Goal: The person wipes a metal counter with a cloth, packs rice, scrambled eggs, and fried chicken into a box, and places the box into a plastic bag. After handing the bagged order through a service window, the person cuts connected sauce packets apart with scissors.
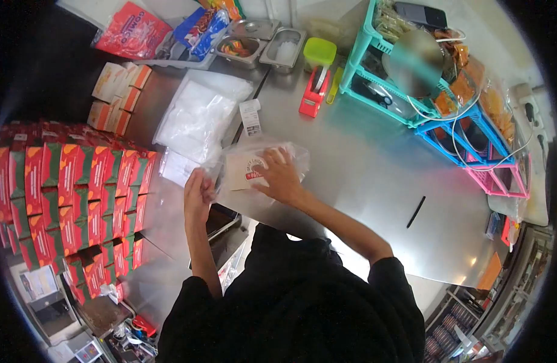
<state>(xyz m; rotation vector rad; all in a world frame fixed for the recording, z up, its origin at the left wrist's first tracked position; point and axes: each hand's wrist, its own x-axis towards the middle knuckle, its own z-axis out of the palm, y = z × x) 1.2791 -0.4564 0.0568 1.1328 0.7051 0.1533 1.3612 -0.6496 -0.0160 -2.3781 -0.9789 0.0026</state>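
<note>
A cream paper packet with a red printed logo (237, 167) lies on the steel table, inside or under a clear plastic bag (301, 158). My right hand (281, 176) rests over the packet's right side, its fingers stretched out and slightly blurred. At the left end of the bag, the fingers of my left hand (197, 192) are pinched together on the plastic edge. A stack of clear plastic bags (196, 118) sits just beyond my left hand. Behind the packet lies a printed receipt (250, 117).
Stacked red and green boxes (72, 199) fill the left side. At the back stand metal trays (283, 48), a green container (319, 53) and a red tape dispenser (314, 92). Teal basket shelves (375, 97) stand back right. A black pen (416, 212) lies on the steel table (363, 163).
</note>
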